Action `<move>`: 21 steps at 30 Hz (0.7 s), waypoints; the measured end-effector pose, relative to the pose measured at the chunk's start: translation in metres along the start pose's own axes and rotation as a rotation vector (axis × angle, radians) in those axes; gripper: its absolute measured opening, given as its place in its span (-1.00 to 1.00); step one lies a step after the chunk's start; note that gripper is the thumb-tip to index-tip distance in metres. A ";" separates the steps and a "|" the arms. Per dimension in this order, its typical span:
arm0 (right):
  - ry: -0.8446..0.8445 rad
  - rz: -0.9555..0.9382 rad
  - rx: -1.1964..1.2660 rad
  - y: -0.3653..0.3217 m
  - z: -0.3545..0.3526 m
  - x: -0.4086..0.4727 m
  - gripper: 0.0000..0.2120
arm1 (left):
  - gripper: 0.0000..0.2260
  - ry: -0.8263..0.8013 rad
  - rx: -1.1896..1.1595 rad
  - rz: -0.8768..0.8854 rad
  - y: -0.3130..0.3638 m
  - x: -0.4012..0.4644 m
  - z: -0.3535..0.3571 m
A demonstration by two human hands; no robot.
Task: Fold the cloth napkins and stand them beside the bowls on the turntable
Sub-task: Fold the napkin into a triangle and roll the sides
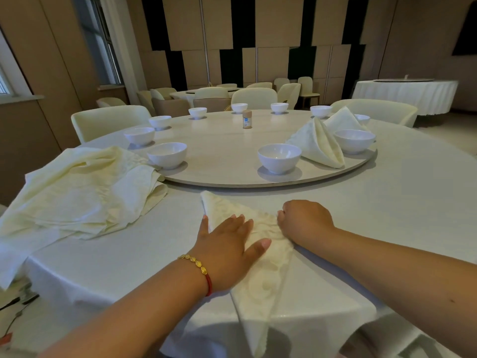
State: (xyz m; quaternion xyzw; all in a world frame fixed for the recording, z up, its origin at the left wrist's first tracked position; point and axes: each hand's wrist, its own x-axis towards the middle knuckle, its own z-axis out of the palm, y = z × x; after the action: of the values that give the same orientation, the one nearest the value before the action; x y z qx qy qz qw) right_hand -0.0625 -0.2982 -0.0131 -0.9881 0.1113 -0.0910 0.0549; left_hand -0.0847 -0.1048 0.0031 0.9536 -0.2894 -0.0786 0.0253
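At six o'clock on the counter (402,202), which wears a white cloth, a cream patterned cloth napkin (260,257) lies folded into a long triangle, its lower tip hanging over the edge. My left hand (227,244), with a gold-bead bracelet (197,264) at the wrist, lies flat on it with fingers spread. My right hand (305,219) has its fingers curled, pinching the napkin's edge at three o'clock. At nine o'clock a loose heap of cream cloth napkins (85,192) touches the round pale wooden turntable (222,148). White ceramic bowls (279,157) ring the turntable; at two o'clock two folded napkins (318,143) stand between bowls. A small brown shaker (247,119) stands at twelve.
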 end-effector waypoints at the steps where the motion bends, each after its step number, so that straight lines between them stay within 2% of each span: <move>1: 0.001 0.002 0.000 0.001 -0.001 -0.004 -0.64 | -0.33 -0.020 0.005 -0.003 0.000 -0.002 0.001; 8: 0.022 0.019 0.028 0.001 -0.004 -0.015 -0.63 | -0.21 -0.072 0.027 -0.005 0.000 -0.005 0.012; 12: 0.005 0.045 0.061 0.003 -0.007 -0.013 -0.64 | -0.28 -0.041 0.035 0.000 0.000 -0.006 0.015; 14: 0.106 0.027 0.096 0.004 -0.009 -0.013 -0.65 | -0.30 -0.038 0.038 -0.001 0.000 -0.005 0.016; 17: 0.451 -0.180 0.230 0.001 -0.015 -0.020 -0.55 | -0.30 -0.044 0.039 -0.005 0.000 -0.003 0.016; 19: 0.434 -0.398 0.395 -0.003 -0.015 -0.029 -0.39 | -0.31 -0.034 0.045 -0.005 0.000 -0.002 0.018; 21: 0.275 -0.542 0.457 -0.007 -0.011 -0.039 -0.28 | -0.32 -0.016 0.052 0.003 -0.001 -0.002 0.019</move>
State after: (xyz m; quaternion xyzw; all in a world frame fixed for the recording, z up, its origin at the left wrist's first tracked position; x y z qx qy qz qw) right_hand -0.1010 -0.2833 -0.0079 -0.9225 -0.1710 -0.2564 0.2323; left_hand -0.0894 -0.1031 -0.0155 0.9528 -0.2932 -0.0786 -0.0015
